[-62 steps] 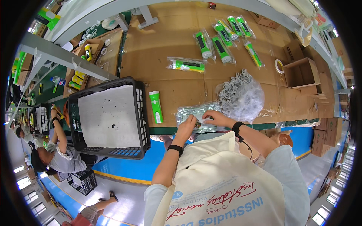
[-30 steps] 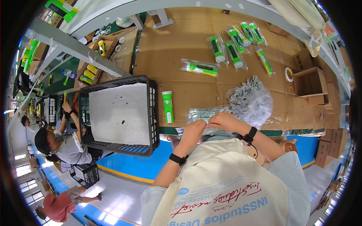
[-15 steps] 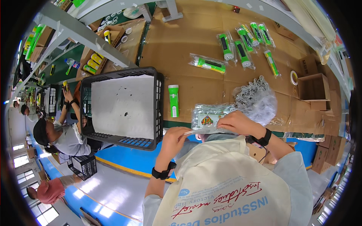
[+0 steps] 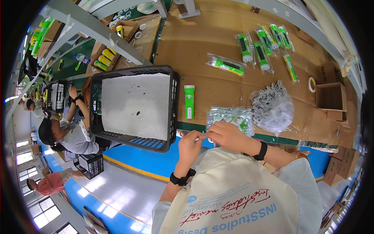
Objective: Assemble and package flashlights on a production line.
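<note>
Both my hands meet at the table's near edge, below a stack of clear printed plastic bags (image 4: 228, 113). My left hand (image 4: 189, 147) is closed in a pinch on a thin edge of a plastic bag (image 4: 201, 137). Against that same edge, the fingers of my right hand (image 4: 228, 135) are curled and closed; most of the bag is hidden by the hands. A green flashlight with a white head (image 4: 189, 102) lies unwrapped beyond my left hand. Right of the bag stack sits a clear bag of grey cords (image 4: 272, 107), partly spilling out.
A black crate (image 4: 174, 113) with a pale sheet inside stands at the left. Several bagged flashlights (image 4: 261, 56) lie at the far right, another bagged flashlight (image 4: 226, 65) nearer. A tape roll (image 4: 311, 84) and an open cardboard box (image 4: 331, 97) are at right. A co-worker (image 4: 74, 136) sits left.
My right hand has left the top of the bag stack and moved left to my left hand. The bag edge is now pinched between them. The whole view has shifted slightly.
</note>
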The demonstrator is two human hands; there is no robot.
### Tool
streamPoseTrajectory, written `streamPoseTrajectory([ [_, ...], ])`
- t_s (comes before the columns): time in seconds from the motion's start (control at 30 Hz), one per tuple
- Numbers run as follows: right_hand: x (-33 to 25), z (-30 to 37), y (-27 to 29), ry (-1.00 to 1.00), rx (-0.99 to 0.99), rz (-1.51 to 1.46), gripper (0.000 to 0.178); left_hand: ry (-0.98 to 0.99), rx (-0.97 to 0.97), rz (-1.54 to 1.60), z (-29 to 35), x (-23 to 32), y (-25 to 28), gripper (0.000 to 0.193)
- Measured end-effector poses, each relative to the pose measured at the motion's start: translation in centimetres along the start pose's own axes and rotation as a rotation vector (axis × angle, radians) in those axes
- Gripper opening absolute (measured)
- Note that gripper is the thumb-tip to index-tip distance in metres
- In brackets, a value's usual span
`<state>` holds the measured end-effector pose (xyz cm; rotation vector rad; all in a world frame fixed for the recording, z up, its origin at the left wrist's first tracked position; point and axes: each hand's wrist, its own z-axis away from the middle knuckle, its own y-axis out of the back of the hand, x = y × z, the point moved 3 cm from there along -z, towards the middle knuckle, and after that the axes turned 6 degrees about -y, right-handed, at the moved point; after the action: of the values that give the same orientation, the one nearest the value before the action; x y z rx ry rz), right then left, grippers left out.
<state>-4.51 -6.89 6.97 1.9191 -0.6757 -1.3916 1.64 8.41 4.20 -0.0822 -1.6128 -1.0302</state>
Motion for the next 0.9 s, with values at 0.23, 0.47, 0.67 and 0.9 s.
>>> streamPoseTrajectory([
  [0.23, 4.9, -0.2, -3.8, -0.499, -0.33, -0.601, 0.015, 0.174, -0.04, 0.42, 1.1, -0.3, -0.3, 0.015],
  [0.47, 6.1, 0.7, -8.2, -0.535, -0.648, -1.165, 0.007, 0.299, -0.281, 0.6, 1.9, -3.3, -0.1, 0.013],
  [0.67, 5.2, -1.7, -7.0, -0.431, -0.795, -0.816, 0.013, 0.265, -0.282, 0.397, 2.7, -5.6, 0.2, 0.015],
  [0.9, 4.0, -5.8, -3.8, -0.171, -0.661, 0.129, 0.045, 0.243, -0.158, 0.423, 0.7, -2.3, 3.8, 0.013],
])
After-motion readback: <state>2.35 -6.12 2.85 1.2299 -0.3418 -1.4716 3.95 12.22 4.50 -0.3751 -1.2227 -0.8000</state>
